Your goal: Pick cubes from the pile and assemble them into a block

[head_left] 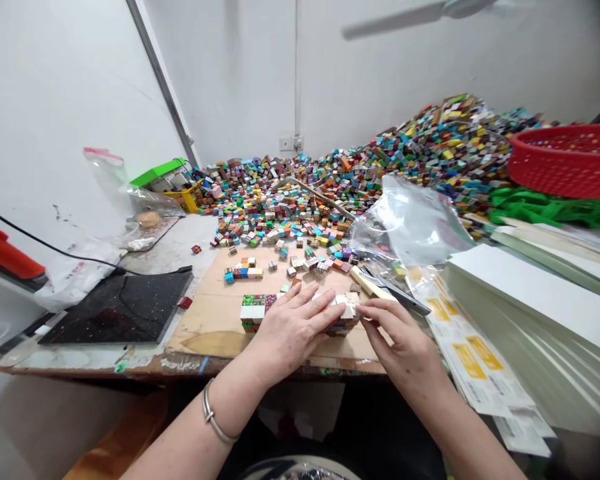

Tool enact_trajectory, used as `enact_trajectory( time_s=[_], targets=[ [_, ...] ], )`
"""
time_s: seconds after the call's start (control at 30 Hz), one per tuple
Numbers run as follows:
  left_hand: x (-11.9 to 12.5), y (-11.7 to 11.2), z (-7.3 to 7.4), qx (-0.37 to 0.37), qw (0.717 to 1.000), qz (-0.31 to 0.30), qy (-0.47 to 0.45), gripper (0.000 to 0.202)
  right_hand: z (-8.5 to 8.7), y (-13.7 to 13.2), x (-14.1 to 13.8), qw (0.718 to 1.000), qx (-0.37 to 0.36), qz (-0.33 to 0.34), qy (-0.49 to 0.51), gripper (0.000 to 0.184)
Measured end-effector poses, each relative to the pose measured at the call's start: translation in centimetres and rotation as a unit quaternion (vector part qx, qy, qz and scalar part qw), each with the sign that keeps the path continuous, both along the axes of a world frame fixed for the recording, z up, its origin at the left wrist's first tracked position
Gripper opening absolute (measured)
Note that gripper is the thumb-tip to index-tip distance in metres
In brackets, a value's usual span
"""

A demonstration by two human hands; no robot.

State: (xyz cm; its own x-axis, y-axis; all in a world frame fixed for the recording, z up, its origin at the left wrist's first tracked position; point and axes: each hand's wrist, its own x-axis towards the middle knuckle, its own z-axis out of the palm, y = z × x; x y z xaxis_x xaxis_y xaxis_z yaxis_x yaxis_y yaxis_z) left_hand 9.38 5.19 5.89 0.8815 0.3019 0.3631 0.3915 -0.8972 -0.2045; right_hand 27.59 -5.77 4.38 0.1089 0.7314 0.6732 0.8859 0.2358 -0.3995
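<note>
My left hand (290, 327) lies over a packed block of small coloured cubes (254, 310) on a cardboard sheet (215, 320), fingers spread flat on top of it. My right hand (397, 333) presses its fingertips against the block's right end, where white cubes (349, 308) show between the two hands. Much of the block is hidden under the left hand. A short row of cubes (243, 272) and loose cubes lie just beyond.
A huge heap of coloured cubes (380, 160) fills the back of the table. A clear plastic bag (410, 220), a wooden stick (367, 283), stacked white boards (540, 300), printed labels (470, 360), a red basket (570, 160) at right; a black slab (120, 307) at left.
</note>
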Motion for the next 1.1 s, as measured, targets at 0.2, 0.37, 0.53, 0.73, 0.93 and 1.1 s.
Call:
enact_trajectory(
  time_s=[0.2,0.37,0.53,0.73,0.93,1.1],
  targets=[
    [0.0,0.0,0.0,-0.016,1.000,-0.008,-0.003,0.055,-0.1,-0.1,-0.9,0.991,-0.081,-0.086,0.056,0.044],
    [-0.1,0.1,-0.2,-0.022,1.000,-0.015,-0.015,0.054,-1.7,0.7,-2.4,0.990,-0.114,-0.070,0.037,0.054],
    [0.0,-0.1,0.1,-0.036,0.999,-0.029,-0.027,0.055,-2.1,0.8,-2.6,0.987,-0.130,-0.083,0.046,0.059],
    [-1.4,-0.5,1.1,-0.079,0.986,0.029,-0.141,0.063,-0.9,0.5,-2.7,0.964,-0.215,-0.094,0.128,0.073],
    [-6.8,-0.3,-1.0,-0.385,0.776,0.269,-0.421,0.061,-1.0,0.3,-2.6,0.941,-0.234,-0.110,0.220,0.076],
    [-7.9,-1.1,-2.4,-0.585,0.648,0.242,-0.424,0.064,-1.8,0.7,-2.3,0.934,-0.231,-0.117,0.247,0.074]
  ],
)
